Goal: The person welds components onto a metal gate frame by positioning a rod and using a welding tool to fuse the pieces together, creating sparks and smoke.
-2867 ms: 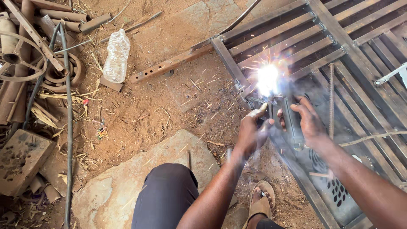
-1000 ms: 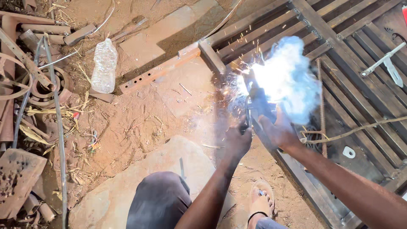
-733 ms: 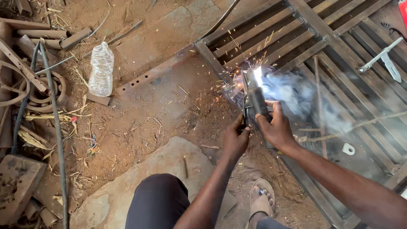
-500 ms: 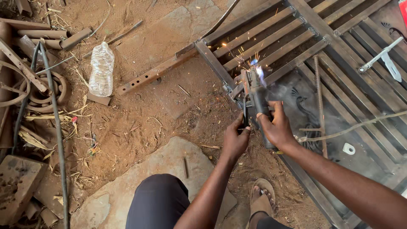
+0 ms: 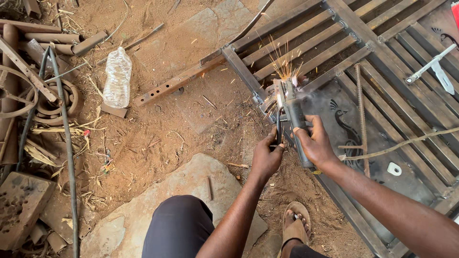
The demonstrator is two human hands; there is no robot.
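Angle grinder (image 5: pixel 292 114) at 1 o'clock of centre, disc sparking on the steel gate frame (image 5: pixel 248 79). Right hand (image 5: pixel 315 143) fingers wrapped tight round its body; left hand (image 5: pixel 266 157) fist closed on the side handle (image 5: pixel 278 130).

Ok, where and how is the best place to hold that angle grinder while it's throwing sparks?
Grip the angle grinder by its long grey body, coming from the rear, away from the sparking disc. The right hand wraps the body; the left hand steadies beside it.
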